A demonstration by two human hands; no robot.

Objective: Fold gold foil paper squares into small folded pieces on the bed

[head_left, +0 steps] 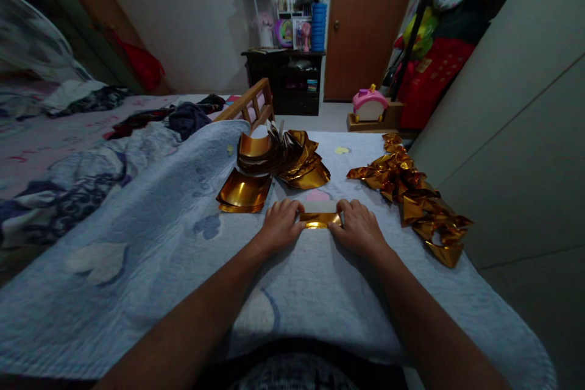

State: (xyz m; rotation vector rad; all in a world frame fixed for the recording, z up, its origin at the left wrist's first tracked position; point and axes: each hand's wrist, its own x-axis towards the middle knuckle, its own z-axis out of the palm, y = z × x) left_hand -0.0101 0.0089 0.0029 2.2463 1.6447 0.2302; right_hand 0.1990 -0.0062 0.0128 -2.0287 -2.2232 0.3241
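A sheet of gold foil paper (320, 218) lies low over the blue quilt, its near part rolled or folded over and its far strip pale. My left hand (284, 222) grips the sheet's left end between thumb and fingers. At the right end, my right hand (359, 225) pinches it the same way. Just beyond my left hand rests a fanned stack of gold foil sheets (247, 189), with more curled sheets (304, 164) behind. Folded gold foil pieces (411, 195) form a long heap to the right of my right hand.
The quilt (173, 244) covers the surface under my arms. A wooden rail (247, 100) stands at its far left, beside a bed with rumpled clothes (105, 152). A pale cabinet (516, 134) borders the right side. A pink toy (369, 103) sits beyond the far edge.
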